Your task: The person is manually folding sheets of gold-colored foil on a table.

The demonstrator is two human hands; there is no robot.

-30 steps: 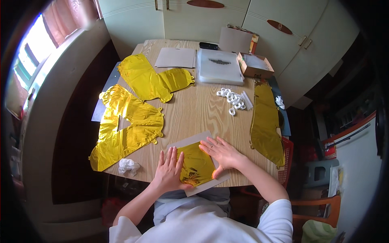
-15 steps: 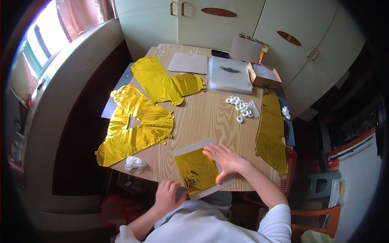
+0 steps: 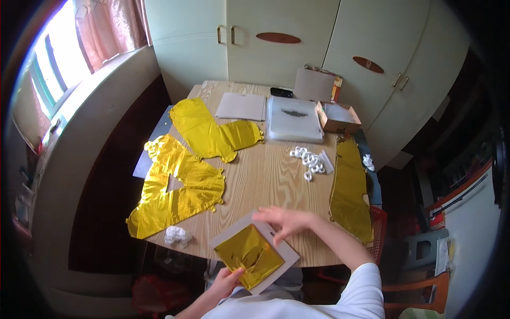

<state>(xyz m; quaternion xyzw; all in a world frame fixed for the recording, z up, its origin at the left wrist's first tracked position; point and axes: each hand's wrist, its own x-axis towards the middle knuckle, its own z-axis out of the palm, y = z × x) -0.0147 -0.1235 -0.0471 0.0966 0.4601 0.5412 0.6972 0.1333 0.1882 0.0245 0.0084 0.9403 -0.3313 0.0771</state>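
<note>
A gold foil balloon, folded into a flat rectangle, lies on a pale sheet of card at the table's near edge. My left hand pinches the near left edge, its thumb on top of the wrinkled foil and the other fingers hidden underneath. Over the far right part of the card is my right hand, fingers spread and slightly bent, gripping nothing; I cannot tell whether it touches the card. Two more gold foil balloons, one nearer and one farther, lie flat on the left side of the table.
Another gold foil sheet covers the right edge. White ribbon rolls sit right of centre. Behind stand stacked clear plastic bags, an open cardboard box and pale cards. A crumpled white tissue lies near left.
My left hand has moved from beside the card to grip its near edge. My right hand has lifted off the foil. The card has turned, and the view has tilted up.
</note>
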